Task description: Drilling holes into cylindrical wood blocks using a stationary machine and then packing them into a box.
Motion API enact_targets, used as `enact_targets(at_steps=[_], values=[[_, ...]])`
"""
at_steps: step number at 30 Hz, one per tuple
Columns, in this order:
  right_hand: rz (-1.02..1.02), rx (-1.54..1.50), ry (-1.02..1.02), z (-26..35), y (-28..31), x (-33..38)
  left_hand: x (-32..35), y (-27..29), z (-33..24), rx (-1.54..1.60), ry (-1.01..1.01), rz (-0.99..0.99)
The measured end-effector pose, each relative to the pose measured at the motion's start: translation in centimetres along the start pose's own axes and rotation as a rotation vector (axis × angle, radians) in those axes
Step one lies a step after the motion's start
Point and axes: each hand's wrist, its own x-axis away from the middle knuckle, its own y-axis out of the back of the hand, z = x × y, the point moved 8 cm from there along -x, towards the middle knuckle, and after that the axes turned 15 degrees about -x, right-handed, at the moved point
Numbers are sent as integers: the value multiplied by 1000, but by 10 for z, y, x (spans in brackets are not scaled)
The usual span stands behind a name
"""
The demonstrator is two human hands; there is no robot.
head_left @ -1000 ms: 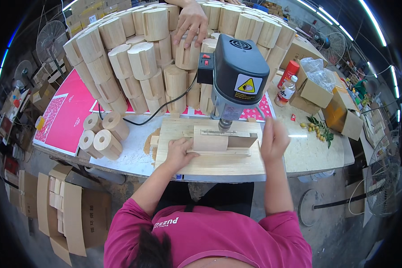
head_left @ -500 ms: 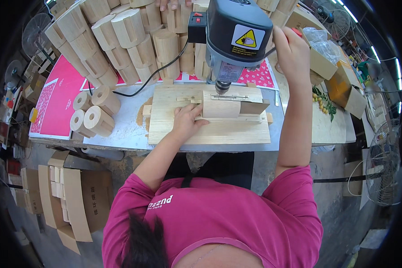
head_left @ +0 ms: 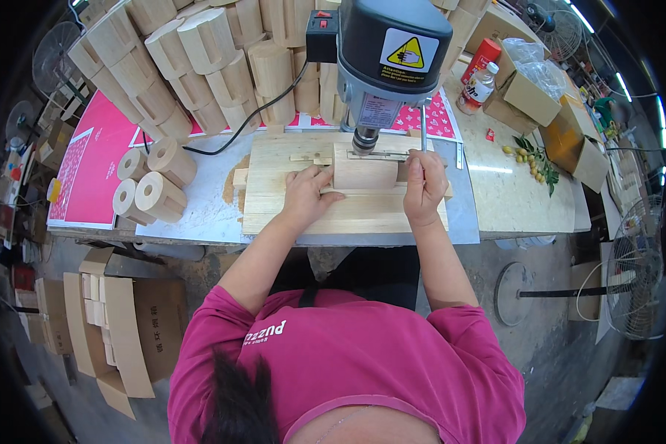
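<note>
A grey drill press (head_left: 392, 55) stands over a pale wooden jig board (head_left: 288, 214) on the workbench. Under the chuck (head_left: 365, 139) lies a rectangular wooden block (head_left: 366, 174). My left hand (head_left: 307, 196) presses against the block's left end, fingers on its edge, holding it on the board. To the right of the block, my right hand (head_left: 424, 189) is closed around the thin metal feed lever (head_left: 423, 129), which runs down from the drill head. The drill bit is too small to make out.
Fluted wooden cylinders (head_left: 200, 66) are piled behind the press, and several more (head_left: 152, 185) lie at the left on pink sheets (head_left: 96, 155). A black cable (head_left: 251, 122) crosses the bench. Cardboard boxes (head_left: 529, 96), a red can (head_left: 481, 59) and a bottle stand at right. Open cartons (head_left: 118, 325) sit on the floor.
My right hand left the board's right side, went up beside the drill head, and has now come down closed on the lever. My left hand stays at the block.
</note>
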Motion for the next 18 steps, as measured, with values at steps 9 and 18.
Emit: enact_targets(at_steps=[9, 18], values=[[-28, 128, -19, 45, 15, -116, 5, 4, 0, 33, -1, -46], [75, 30, -344, -58, 6, -171, -10, -2, -1, 306, 167, 162]])
